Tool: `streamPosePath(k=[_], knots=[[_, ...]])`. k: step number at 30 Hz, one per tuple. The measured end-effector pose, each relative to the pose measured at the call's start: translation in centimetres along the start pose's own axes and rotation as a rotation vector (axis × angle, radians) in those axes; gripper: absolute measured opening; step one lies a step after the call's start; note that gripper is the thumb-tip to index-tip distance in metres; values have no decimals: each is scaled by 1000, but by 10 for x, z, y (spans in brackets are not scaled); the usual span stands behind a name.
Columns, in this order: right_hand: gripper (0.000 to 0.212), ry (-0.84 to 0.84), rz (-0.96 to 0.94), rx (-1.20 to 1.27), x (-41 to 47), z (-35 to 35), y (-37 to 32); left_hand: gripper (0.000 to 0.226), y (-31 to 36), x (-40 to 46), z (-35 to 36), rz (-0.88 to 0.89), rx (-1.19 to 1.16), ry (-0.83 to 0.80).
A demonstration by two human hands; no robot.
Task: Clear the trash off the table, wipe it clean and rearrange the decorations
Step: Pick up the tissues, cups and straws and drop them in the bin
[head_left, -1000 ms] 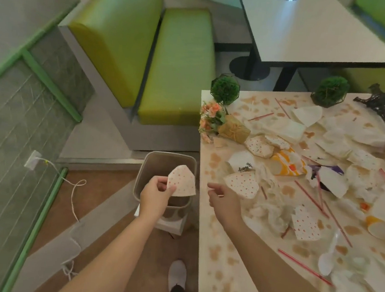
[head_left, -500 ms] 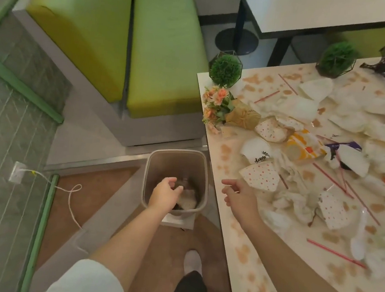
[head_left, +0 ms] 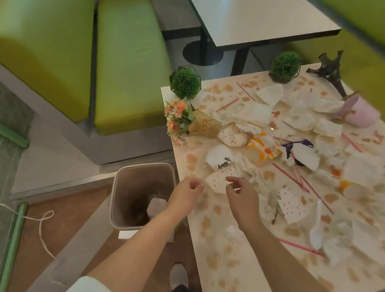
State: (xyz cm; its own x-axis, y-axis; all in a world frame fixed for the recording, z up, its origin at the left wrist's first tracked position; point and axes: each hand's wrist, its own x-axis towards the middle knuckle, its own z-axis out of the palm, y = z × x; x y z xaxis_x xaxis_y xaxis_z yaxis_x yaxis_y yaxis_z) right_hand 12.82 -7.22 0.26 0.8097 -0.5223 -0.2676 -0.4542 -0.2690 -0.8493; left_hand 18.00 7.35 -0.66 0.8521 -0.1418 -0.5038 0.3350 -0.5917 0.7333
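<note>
Both hands are empty just now. The left hand hangs at the tabletop's near corner with its fingers loosely curled on nothing, and the right hand hovers beside it, fingers relaxed and slightly parted, over a crumpled dotted paper cup that it does not yet touch. I would guess that cup is the next piece to go.

Just left of the hands, on the floor against the tabletop's edge, stands the trash bin with one dotted cup already lying at the bottom. That is about all that looks done. The tabletop carries crumpled napkins, red straws, a white plastic spoon and more flattened cups, and brown stains cover it, so no wiping has begun. The decorations sit scattered: a flower bouquet on its side, two green ball plants, a tipped pink pot and a leaning tower model.
</note>
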Motion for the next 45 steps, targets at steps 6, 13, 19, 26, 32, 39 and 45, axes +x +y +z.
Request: streamPosePath(k=[6, 13, 19, 26, 32, 39, 45], knots=[[32, -86, 22, -193, 36, -21, 19, 67, 20, 7, 37, -109, -118, -16], [44, -248, 84, -144, 45, -36, 18, 62, 33, 4, 57, -122, -185, 32], [38, -253, 151, 70, 34, -47, 22, 74, 33, -8, 62, -132, -309, 119], [30, -316, 174, 240, 17, -31, 20, 56, 12, -30, 48, -174, -677, 217], [23, -422, 114, 203, 2, 2, 3, 27, -15, -48, 2, -163, -532, 406], [16, -464, 100, 179, -10, 29, -1, 20, -66, -42, -57, -257, -480, 613], [18, -456, 111, 172, -9, 35, 0, 32, -81, -27, -74, -341, -224, 507]])
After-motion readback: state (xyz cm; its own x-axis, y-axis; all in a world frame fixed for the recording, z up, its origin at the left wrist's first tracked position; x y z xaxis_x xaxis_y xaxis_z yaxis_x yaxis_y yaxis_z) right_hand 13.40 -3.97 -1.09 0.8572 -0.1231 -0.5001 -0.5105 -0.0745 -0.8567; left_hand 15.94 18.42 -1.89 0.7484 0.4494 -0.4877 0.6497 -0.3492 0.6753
